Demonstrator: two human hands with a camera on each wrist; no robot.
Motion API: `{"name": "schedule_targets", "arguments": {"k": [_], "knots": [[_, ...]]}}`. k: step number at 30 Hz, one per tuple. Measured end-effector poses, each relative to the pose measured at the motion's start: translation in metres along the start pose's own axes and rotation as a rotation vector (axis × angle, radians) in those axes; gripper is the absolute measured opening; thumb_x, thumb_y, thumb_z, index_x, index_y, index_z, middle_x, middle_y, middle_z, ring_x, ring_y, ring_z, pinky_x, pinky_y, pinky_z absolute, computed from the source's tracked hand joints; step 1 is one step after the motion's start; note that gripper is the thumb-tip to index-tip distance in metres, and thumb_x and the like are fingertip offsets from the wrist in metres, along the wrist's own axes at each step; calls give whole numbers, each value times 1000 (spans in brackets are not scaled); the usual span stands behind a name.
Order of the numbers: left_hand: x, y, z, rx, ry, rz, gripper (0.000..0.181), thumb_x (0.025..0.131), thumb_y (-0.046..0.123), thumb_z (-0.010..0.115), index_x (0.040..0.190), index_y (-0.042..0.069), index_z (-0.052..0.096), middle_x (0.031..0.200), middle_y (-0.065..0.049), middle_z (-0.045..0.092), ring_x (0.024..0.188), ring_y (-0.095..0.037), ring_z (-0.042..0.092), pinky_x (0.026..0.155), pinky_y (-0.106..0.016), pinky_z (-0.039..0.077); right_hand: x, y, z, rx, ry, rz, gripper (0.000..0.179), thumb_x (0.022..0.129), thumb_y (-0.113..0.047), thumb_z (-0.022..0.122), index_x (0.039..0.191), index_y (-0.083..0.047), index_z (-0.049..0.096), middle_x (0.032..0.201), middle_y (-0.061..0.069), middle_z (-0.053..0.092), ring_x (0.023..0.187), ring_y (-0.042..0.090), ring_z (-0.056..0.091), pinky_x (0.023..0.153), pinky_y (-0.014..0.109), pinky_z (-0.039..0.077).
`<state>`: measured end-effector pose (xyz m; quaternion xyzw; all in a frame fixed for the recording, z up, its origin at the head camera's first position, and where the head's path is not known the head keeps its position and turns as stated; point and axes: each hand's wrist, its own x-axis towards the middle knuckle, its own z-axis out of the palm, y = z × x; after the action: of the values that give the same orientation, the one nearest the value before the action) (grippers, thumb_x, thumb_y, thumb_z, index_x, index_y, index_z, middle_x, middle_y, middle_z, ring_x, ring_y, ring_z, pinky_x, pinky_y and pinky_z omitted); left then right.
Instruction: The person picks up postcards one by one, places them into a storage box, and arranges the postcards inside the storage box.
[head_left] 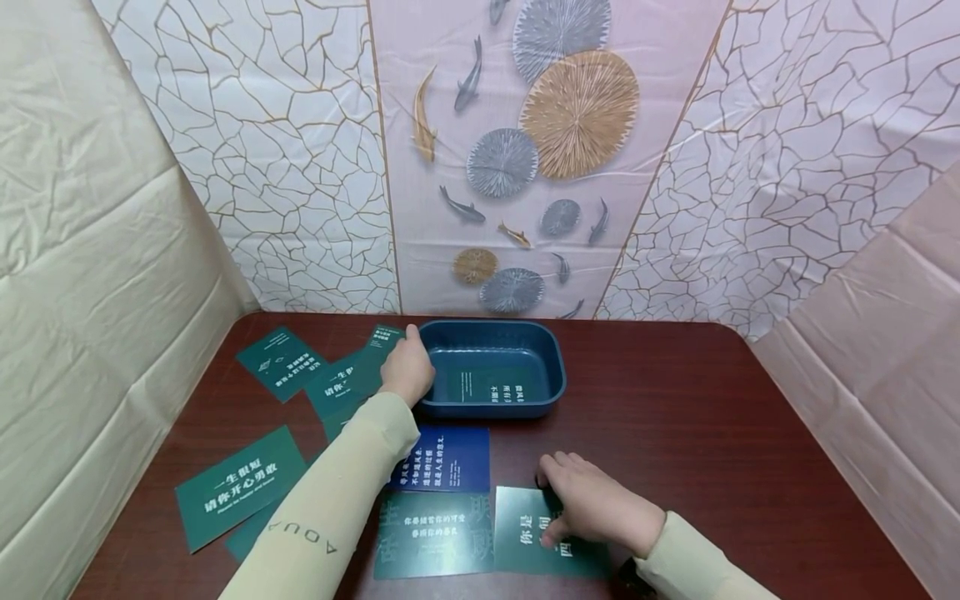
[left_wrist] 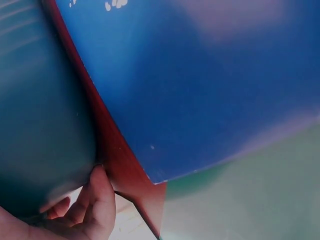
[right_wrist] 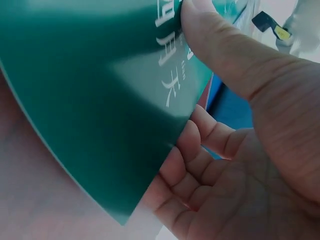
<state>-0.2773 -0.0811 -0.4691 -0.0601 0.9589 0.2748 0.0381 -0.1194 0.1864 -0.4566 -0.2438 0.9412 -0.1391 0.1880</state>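
Observation:
A dark blue rectangular tray (head_left: pixel 551 408) stands near the back of the table with a green card (head_left: pixel 480 387) inside it. My left hand (head_left: pixel 407 367) grips the tray's left end; in the left wrist view its fingers (left_wrist: pixel 102 200) curl at the tray's rounded lower corner. In front, my right hand (head_left: pixel 592 500) pinches a green card with white characters (head_left: pixel 517 517). The right wrist view has the thumb over the face of this card (right_wrist: pixel 100 110) and the other fingers under its edge, the card bowed slightly.
Beside the right hand's card lies another green card (head_left: pixel 435 554), below a blue card (head_left: pixel 465 458). Several green cards, among them one at the back left (head_left: pixel 281 362) and one at the front left (head_left: pixel 240 487), are spread over the left side. A patterned cloth (head_left: pixel 502 242) hangs behind the table.

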Motion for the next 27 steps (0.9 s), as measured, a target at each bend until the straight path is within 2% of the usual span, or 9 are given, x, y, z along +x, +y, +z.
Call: {"name": "schedule_targets", "arguments": {"k": [9, 17, 24, 27], "knots": [[-1, 1, -1, -6, 1, -9, 66, 95, 13, 58, 149, 5, 21, 125, -19, 54, 94, -34, 62, 81, -53, 50, -1, 5, -15, 15, 34, 55, 42, 68, -38, 87, 92, -19, 58, 83, -4, 45, 77, 14, 43, 66, 32, 41], [-3, 1, -2, -15, 7, 7, 64, 94, 12, 59, 147, 4, 23, 124, -21, 55, 98, -34, 61, 83, -53, 50, -2, 8, -25, -12, 152, -33, 22, 85, -28, 75, 87, -20, 54, 80, -7, 46, 72, 9, 45, 63, 26, 42], [1, -2, 0, 0, -6, 9, 68, 94, 12, 57, 149, 4, 19, 125, -20, 54, 92, -35, 62, 80, -53, 50, -2, 4, -35, 33, 189, -34, 16, 93, -19, 67, 88, -22, 53, 76, -11, 50, 69, 6, 49, 63, 26, 44], [1, -2, 1, 4, -10, 8, 70, 95, 13, 56, 151, 4, 16, 127, -20, 53, 92, -35, 62, 80, -53, 50, -1, 3, -41, 39, 237, -43, 11, 94, -15, 64, 91, -21, 56, 78, -12, 54, 70, 5, 51, 64, 26, 46]]}}
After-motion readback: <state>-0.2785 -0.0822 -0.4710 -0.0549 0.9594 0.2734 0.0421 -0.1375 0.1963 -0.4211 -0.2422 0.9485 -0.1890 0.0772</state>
